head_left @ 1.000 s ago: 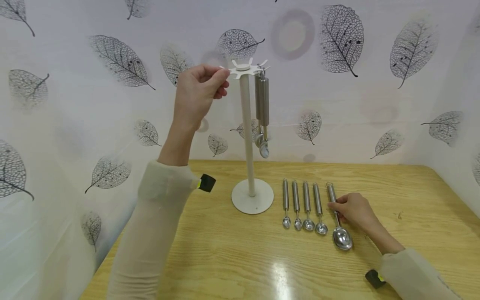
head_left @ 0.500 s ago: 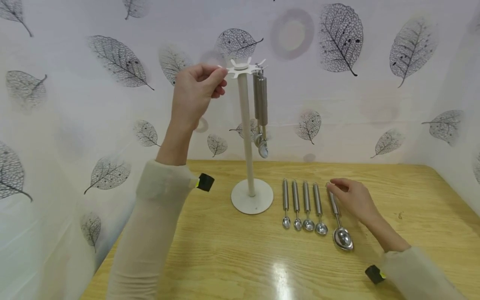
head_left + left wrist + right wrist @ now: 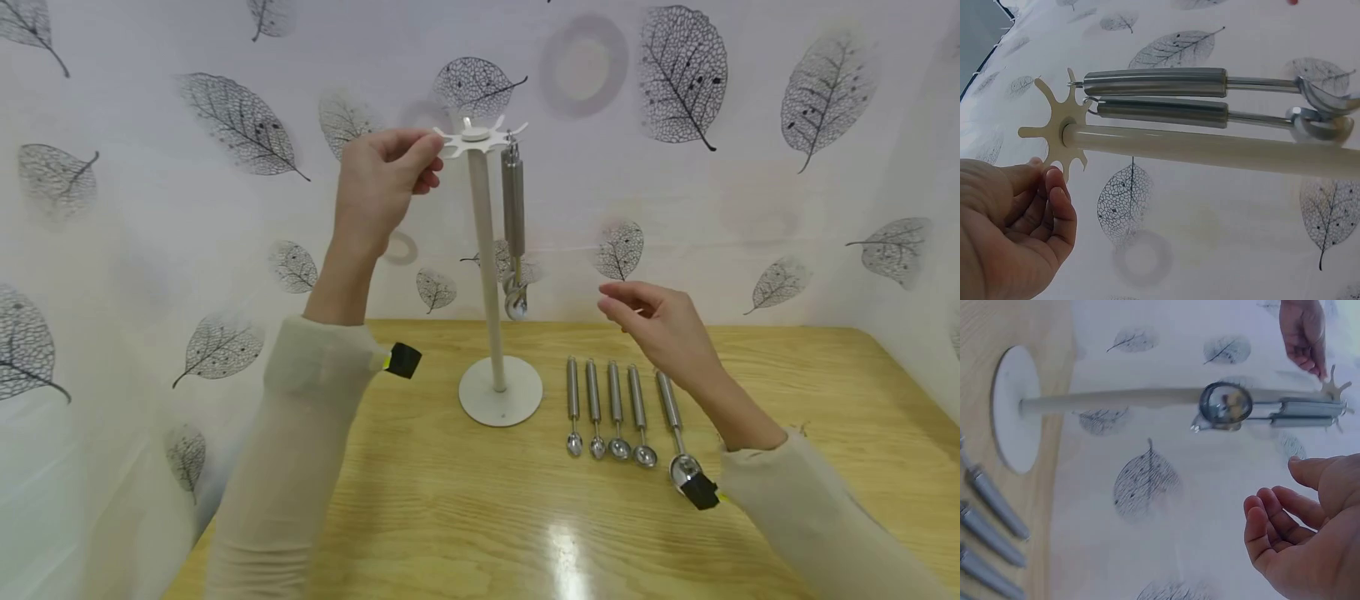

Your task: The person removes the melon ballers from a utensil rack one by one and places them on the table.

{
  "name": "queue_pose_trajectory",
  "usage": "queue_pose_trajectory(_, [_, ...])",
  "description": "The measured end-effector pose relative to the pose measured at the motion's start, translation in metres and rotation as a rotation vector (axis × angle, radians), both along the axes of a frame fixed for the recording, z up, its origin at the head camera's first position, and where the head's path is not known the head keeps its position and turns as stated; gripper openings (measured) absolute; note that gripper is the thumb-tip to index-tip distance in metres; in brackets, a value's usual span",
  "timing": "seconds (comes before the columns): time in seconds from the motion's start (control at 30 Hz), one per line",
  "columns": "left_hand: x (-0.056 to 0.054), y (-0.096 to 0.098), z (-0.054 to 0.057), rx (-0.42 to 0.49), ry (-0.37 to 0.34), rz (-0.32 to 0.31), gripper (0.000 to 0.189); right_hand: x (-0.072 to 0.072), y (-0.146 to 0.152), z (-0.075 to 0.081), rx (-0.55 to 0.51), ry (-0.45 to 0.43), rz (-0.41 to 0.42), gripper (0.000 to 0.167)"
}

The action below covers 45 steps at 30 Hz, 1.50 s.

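L hand (image 3: pixel 378 187) up by the white stand (image 3: pixel 483 258), grip clamped on edge of its pronged top (image 3: pixel 475 134); stand's on the counter (image 3: pixel 450 500) nr the far edge, w/ 2 metal spoons (image 3: pixel 513 204) hanging off its R side. R hand (image 3: pixel 666 333) in mid-air, grip apart, fingers slightly bent, nr 5 more spoons (image 3: pixel 615 392) in a row btwn stand & counter's R edge.

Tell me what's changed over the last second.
The right hand has let go of the large spoon and moved up and left, empty. The left hand and the stand's top shifted slightly left. Unchanged: the left hand's pinch there, and the large and four smaller spoons on the table.
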<state>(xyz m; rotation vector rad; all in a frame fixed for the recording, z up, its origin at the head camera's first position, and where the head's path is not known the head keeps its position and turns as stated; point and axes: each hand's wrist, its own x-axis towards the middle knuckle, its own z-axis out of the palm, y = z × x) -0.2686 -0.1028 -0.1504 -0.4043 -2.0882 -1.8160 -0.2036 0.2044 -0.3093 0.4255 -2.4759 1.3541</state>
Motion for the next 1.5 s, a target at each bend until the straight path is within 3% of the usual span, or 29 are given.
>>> queue_pose_trajectory(0.3, [-0.005, 0.002, 0.000, 0.008, 0.000, -0.004, 0.025, -0.009, -0.040, 0.034, -0.096, 0.084, 0.077, 0.032])
queue_pose_trajectory(0.77, [-0.013, 0.000, -0.001, 0.047, 0.002, 0.004, 0.025, -0.034, -0.080, 0.055, -0.221, 0.245, 0.083, 0.026])
queue_pose_trajectory(1.1, [-0.018, -0.001, -0.002, 0.047, -0.003, -0.004, 0.025, -0.041, -0.097, 0.059, -0.289, 0.198, 0.139, 0.029])
queue_pose_trajectory(1.37, [-0.020, 0.000, -0.003, 0.087, -0.027, -0.012, 0.029, -0.041, -0.104, 0.060, -0.271, 0.168, 0.167, 0.030])
queue_pose_trajectory(1.5, [-0.017, 0.002, -0.005, 0.126, 0.010, 0.004, 0.028, -0.041, -0.103, 0.060, -0.245, 0.166, 0.169, 0.029])
